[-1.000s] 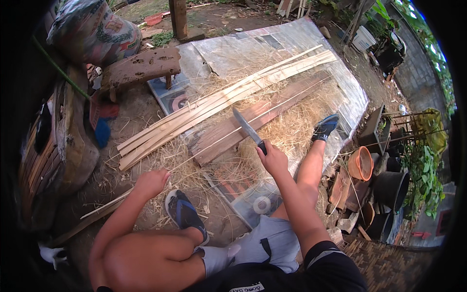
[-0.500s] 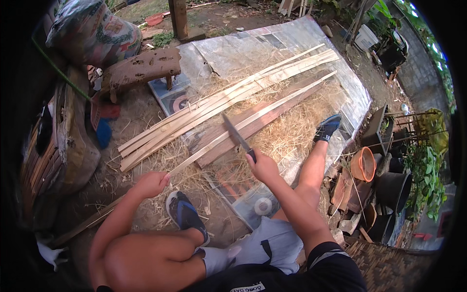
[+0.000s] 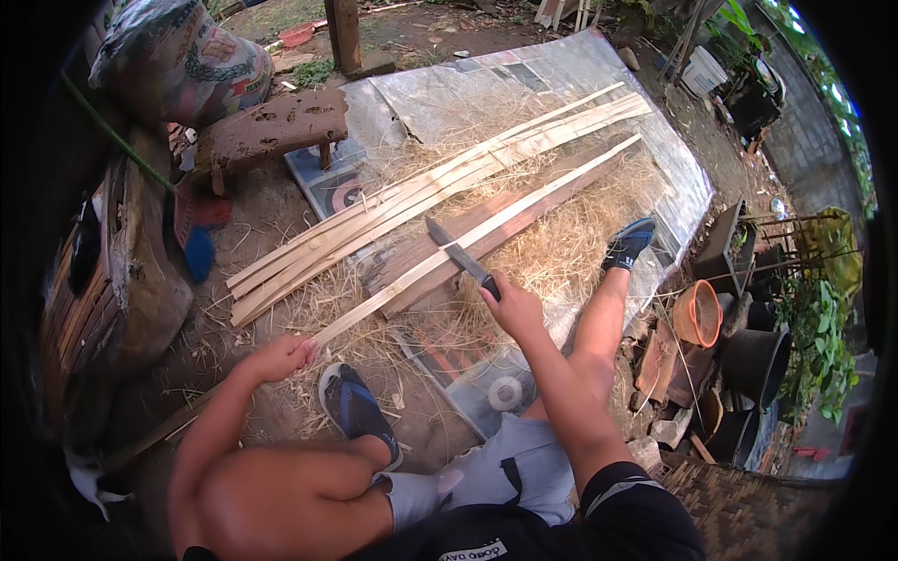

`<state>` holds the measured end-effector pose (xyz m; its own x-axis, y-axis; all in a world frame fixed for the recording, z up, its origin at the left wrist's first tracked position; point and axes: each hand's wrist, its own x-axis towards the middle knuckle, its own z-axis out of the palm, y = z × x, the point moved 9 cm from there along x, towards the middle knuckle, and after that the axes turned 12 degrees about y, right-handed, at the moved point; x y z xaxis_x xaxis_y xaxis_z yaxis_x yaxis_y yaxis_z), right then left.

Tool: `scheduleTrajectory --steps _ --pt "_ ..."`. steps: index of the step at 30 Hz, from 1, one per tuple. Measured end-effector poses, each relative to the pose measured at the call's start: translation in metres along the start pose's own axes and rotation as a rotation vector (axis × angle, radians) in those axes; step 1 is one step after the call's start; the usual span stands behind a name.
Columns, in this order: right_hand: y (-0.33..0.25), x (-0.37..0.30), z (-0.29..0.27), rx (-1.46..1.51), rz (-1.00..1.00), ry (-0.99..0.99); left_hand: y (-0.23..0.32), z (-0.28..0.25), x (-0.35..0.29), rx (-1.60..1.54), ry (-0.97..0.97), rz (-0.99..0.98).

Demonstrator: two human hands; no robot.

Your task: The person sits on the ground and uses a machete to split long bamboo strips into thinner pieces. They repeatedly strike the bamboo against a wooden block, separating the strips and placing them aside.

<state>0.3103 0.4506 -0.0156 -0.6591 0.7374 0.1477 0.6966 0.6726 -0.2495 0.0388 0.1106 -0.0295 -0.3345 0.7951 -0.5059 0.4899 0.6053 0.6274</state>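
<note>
My left hand point(image 3: 282, 357) is closed around the near end of a long pale strip, bamboo by its look point(image 3: 402, 282). The strip runs away from me to the far right, lying along a dark wooden board point(image 3: 522, 222). In my right hand point(image 3: 514, 307) is the black handle of a knife point(image 3: 460, 256). Its blade lies across the strip, over the board, with the tip pointing to the far left. Just beyond the board rests a bundle of several similar pale strips point(image 3: 412, 198). Fine curly shavings point(image 3: 552, 257) lie heaped beside the board.
A printed sheet point(image 3: 468, 79) covers the ground beneath the work. To the left are a low brown bench point(image 3: 271, 129), a stuffed sack point(image 3: 187, 65) and a blue-ended broom point(image 3: 197, 252). On the right stand an orange pot point(image 3: 698, 314) and black pots point(image 3: 756, 365).
The knife has come down and nearer to me, its blade now across the strip. My left hand has shifted slightly toward me and left, drawing the strip with it.
</note>
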Motion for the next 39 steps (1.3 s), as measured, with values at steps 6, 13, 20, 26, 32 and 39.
scheduleTrajectory --steps 6,13,20,26,32,39 --pt "-0.076 -0.039 0.002 0.143 -0.335 -0.065 -0.027 0.0 0.014 -0.138 -0.09 -0.114" --pt "0.07 0.011 0.001 0.044 0.348 0.058 -0.033 -0.014 -0.008 -0.304 -0.25 -0.308" --pt "-0.084 -0.05 0.0 0.122 -0.397 -0.083 -0.065 0.016 -0.002 -0.515 -0.387 -0.3" --pt "0.028 -0.002 0.011 0.027 0.122 -0.043 -0.032 -0.003 -0.002 -0.4 -0.296 -0.244" --pt "0.076 0.011 0.009 -0.03 0.198 0.002 -0.055 -0.006 0.006 -0.403 -0.234 -0.196" --pt "-0.007 -0.017 0.023 0.043 -0.094 -0.128 0.023 -0.017 0.018 -0.174 0.131 -0.038"
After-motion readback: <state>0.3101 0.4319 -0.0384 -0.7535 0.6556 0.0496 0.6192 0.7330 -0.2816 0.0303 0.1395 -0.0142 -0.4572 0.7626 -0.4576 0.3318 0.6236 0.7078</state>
